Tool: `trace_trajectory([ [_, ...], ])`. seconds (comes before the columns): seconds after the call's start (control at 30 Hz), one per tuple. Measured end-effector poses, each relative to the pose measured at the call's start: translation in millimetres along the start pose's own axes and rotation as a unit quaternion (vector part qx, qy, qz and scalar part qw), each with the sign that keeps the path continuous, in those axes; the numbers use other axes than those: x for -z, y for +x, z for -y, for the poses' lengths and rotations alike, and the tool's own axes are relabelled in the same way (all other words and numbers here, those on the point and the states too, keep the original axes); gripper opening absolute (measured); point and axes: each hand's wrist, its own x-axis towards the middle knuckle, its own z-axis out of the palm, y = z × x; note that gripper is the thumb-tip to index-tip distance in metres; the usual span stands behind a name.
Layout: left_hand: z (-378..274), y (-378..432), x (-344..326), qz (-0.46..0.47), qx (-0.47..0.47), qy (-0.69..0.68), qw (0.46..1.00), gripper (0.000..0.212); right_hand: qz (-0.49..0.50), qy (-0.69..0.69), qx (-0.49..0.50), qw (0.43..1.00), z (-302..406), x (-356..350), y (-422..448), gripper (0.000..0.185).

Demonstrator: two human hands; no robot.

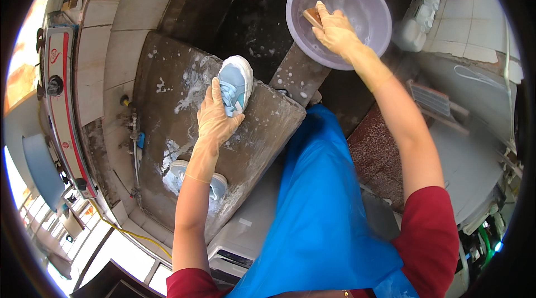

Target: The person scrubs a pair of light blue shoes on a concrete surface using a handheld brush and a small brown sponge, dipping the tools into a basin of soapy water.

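My left hand, in a thin translucent glove, grips a light blue sneaker with a white sole and blue laces near the edge of a wet concrete slab. White foam clings to its toe. My right hand, gloved the same way, holds a scrubbing brush with a brown wooden back over a lilac plastic basin. Cloudy, sudsy water lies in the basin. The brush's bristles are hidden from this angle. Behind my left forearm rests another light blue shoe, partly covered, with foam around it.
A metal pipe with taps runs along the tiled wall at left. A gas stove stands above it. White plastic bottles line the right side. My blue apron hangs against the slab's edge. Foam patches spot the concrete.
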Motion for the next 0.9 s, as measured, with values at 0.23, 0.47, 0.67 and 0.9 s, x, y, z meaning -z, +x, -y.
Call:
trace_trajectory([
  [0.23, 17, -16, -6, -0.006, -0.019, -0.14, 0.99, 0.113, -0.019, -0.068, -0.027, 0.997, -6, 0, -12, 0.068],
  [0.47, 47, -21, -2, 0.055, 0.031, -0.379, 0.923, 0.108, -0.13, 0.265, 0.183, 0.938, 82, -71, -93, 0.071],
  [0.67, 65, -9, -8, 0.06, -0.01, -0.39, 0.919, 0.129, -0.141, 0.312, 0.216, 0.915, 191, -105, -45, 0.059],
  [0.9, 54, -6, -3, 0.05, -0.042, -0.25, 0.966, 0.138, -0.196, 0.211, 0.202, 0.936, 170, -154, -161, 0.054],
])
